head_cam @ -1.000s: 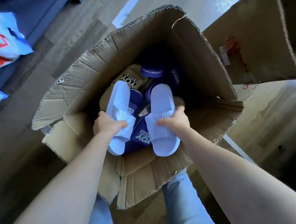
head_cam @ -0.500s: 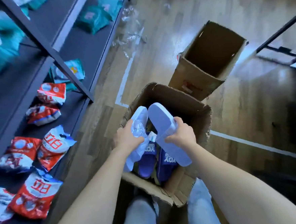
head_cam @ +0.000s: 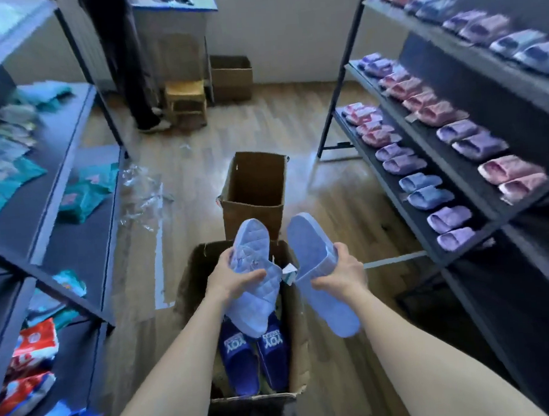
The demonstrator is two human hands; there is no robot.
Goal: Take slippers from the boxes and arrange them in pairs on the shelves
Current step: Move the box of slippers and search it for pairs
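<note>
Two light-blue slippers are held above the open cardboard box: the quilted slipper is gripped by the left hand, the smooth slipper by the right hand, fingers curled around each.

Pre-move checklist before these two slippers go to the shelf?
1. Left hand grips the quilted light blue slipper: ok.
2. Right hand grips the second light blue slipper: ok.
3. Both are lifted out of the open box, apart from the dark blue slippers inside: ok.
4. Matching pair: colour ok; one left and one right, cannot tell.
5. White tag between them, free or joining the two: cannot tell.
6. Free spot on the right-hand shelf: cannot tell; the visible rows look filled.
</note>
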